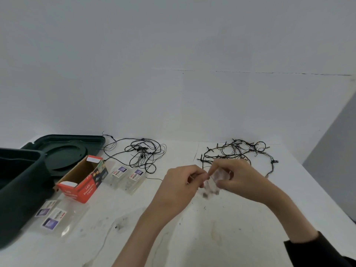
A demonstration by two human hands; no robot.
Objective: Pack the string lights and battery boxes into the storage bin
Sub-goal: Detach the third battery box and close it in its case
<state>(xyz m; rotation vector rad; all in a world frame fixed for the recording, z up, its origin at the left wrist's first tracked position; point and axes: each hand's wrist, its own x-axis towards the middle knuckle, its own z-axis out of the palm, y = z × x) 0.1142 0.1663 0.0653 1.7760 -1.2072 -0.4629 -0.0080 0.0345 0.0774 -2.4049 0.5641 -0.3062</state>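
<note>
My left hand (pixel 180 182) and my right hand (pixel 237 176) meet over the table's middle, both pinching a small clear plastic battery box (pixel 215 180), blurred. A dark string of lights (pixel 238 151) lies tangled just behind my hands. A second tangle of thin dark string lights (pixel 142 151) lies further left. Two clear bagged items (pixel 127 177) with labels sit beside an open red LED lights carton (pixel 82 180). Two more labelled clear bags (pixel 55 216) lie near the front left. The dark green storage bin (pixel 19 189) stands at the left edge.
The bin's dark green lid (pixel 65 149) lies flat behind the carton by the wall. The white table (pixel 192 237) carries grey smudges. Its right edge (pixel 327 193) runs diagonally. A plain wall backs the table.
</note>
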